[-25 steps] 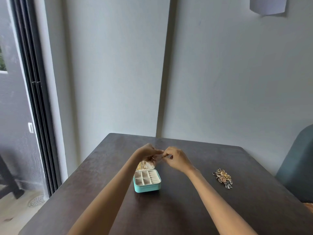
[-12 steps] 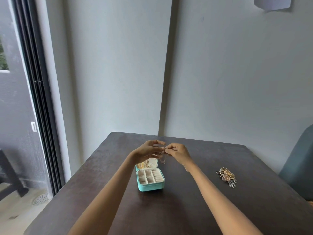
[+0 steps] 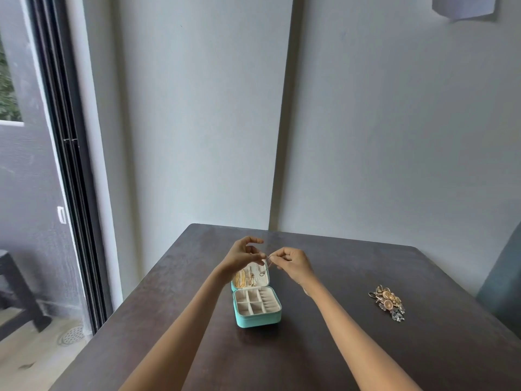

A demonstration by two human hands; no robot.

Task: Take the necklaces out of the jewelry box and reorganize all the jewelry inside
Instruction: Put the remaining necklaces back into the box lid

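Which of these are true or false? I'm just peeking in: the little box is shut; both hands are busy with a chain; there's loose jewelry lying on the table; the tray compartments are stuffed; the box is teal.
1. The jewelry box is shut. False: its lid stands open, with necklaces hanging inside the lid.
2. Both hands pinch a thin chain. True: the left hand and right hand meet above the lid.
3. A pile of jewelry lies on the table. True, to the right of the box.
4. The tray compartments are stuffed. False: they look empty.
5. The box is teal. True.
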